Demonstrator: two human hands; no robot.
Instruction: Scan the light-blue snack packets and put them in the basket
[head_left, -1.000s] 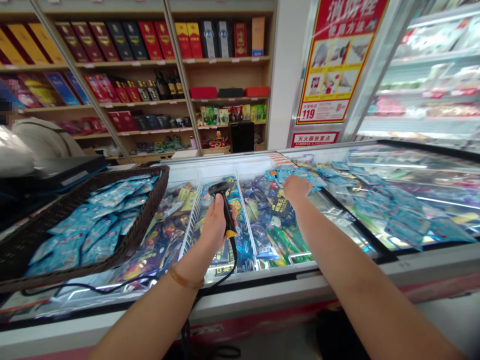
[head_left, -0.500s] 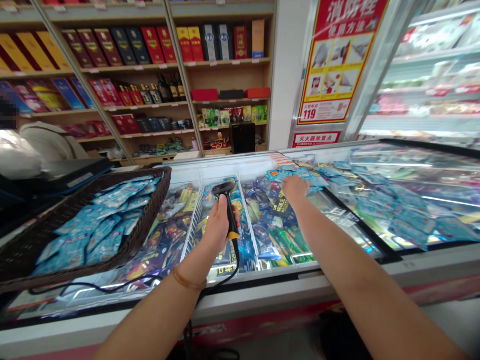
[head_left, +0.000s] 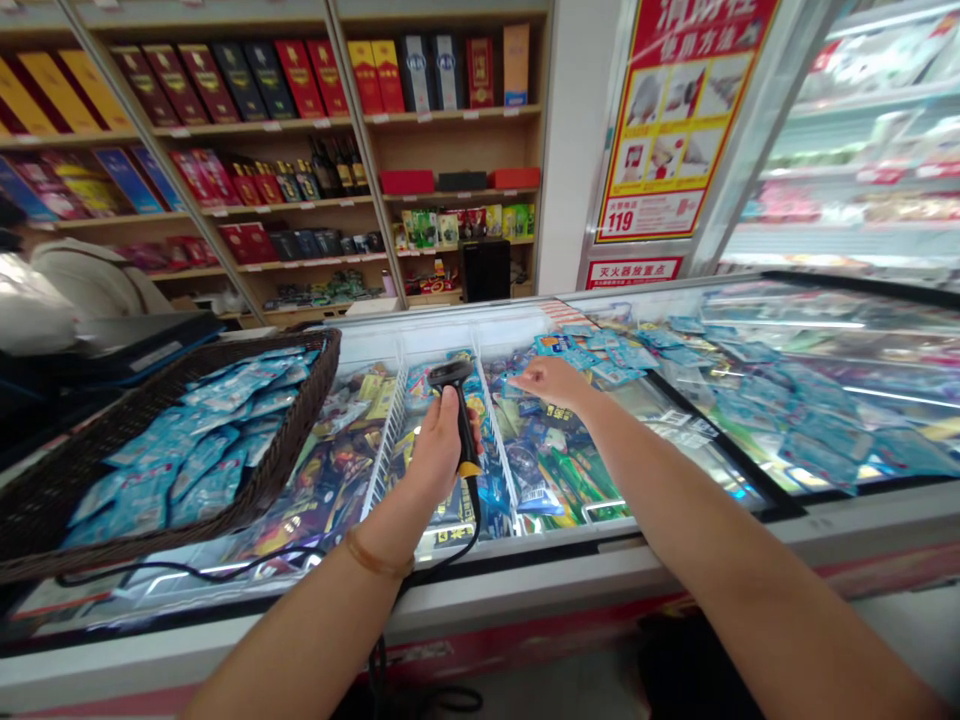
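My left hand (head_left: 436, 440) is closed around the grip of a black and yellow barcode scanner (head_left: 451, 376), its head pointing forward over the freezer. A cable runs down from the scanner's handle. Above the bagged goods, my right hand (head_left: 553, 382) has its fingers pinched together. A bit of blue shows at the fingertips, but I cannot make out what they hold. Just to its right, blue packets (head_left: 619, 356) lie on the freezer's edge and glass. More blue packets (head_left: 206, 440) fill the dark wicker basket (head_left: 319, 400) on the left.
A chest freezer with white wire dividers (head_left: 496, 440) holds colourful bags. Its black-framed glass lid (head_left: 739, 465) covers the right side, with blue packets on it. The scanner cable (head_left: 225, 572) crosses the front left. Boxed shelves (head_left: 450, 120) and a person (head_left: 90, 270) are behind.
My right hand has moved left from the blue packets toward the scanner, fingers still pinched. My left hand and the scanner have hardly moved.
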